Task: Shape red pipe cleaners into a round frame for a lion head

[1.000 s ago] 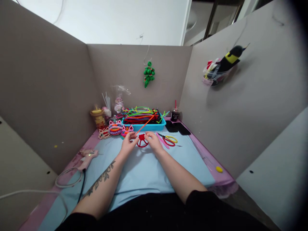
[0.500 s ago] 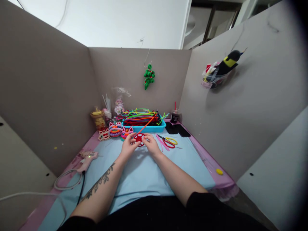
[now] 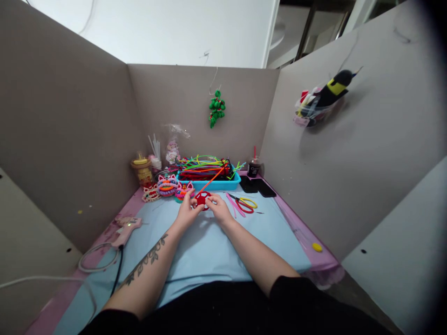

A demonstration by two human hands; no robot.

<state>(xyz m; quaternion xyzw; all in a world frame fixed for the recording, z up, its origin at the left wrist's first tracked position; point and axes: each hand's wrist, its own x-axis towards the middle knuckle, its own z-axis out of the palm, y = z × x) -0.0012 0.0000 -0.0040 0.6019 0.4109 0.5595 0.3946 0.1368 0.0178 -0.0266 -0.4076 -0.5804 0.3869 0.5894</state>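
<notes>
Between my hands, above the blue cloth, is a round red openwork pipe-cleaner piece (image 3: 202, 200) with gaps in it. My left hand (image 3: 187, 208) pinches its left edge. Thumb and fingers of my right hand (image 3: 218, 207) close on its right side. A long orange pipe cleaner (image 3: 213, 179) slants up and right from the piece; where it joins is too small to make out. Finished-looking colourful animal heads (image 3: 168, 185) with pink ears sit just behind my left hand. Right of my right hand lie scissors with red and yellow handles (image 3: 244, 205) and pink strips (image 3: 235, 204).
A blue tray (image 3: 209, 184) heaped with coloured pipe cleaners stands at the back. Two flat black objects (image 3: 257, 185) and a dark drink cup (image 3: 253, 167) are right of it. A pink glue gun (image 3: 127, 231) with its cable lies left. Grey panels (image 3: 195, 107) enclose the table.
The view has shifted slightly. Both hands keep their hold on the red piece, with hardly any movement of the fingers.
</notes>
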